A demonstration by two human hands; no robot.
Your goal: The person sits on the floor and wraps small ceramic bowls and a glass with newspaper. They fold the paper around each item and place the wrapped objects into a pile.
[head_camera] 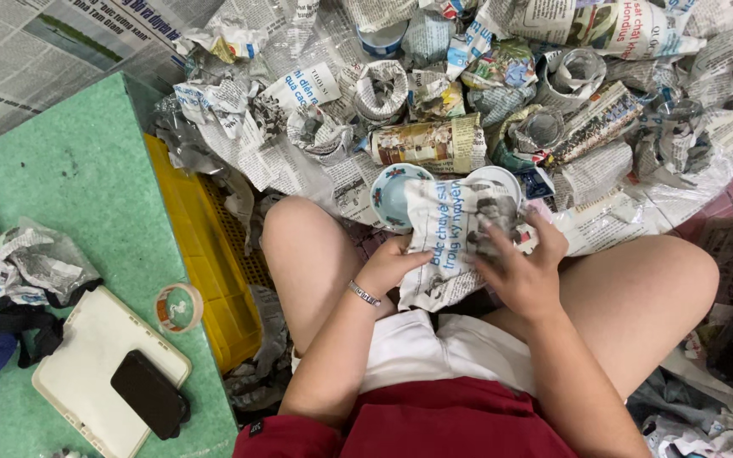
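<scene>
My left hand point(388, 265) grips the left edge of a sheet of newspaper point(451, 225) held over my lap. My right hand point(523, 263) presses on the same sheet from the right, fingers spread over it. The sheet partly covers a white bowl point(498, 178) whose rim shows above it. A second small white bowl with blue rim point(392, 193) sits just left of the sheet, uncovered. A bracelet is on my left wrist.
A heap of newspaper-wrapped bundles point(426, 140) fills the floor ahead. To the left stand a yellow plastic crate point(205, 246) and a green table point(69, 187) with a tape roll point(178, 307), a white tray point(86, 356), a black phone point(148, 394) and crumpled paper point(36, 263).
</scene>
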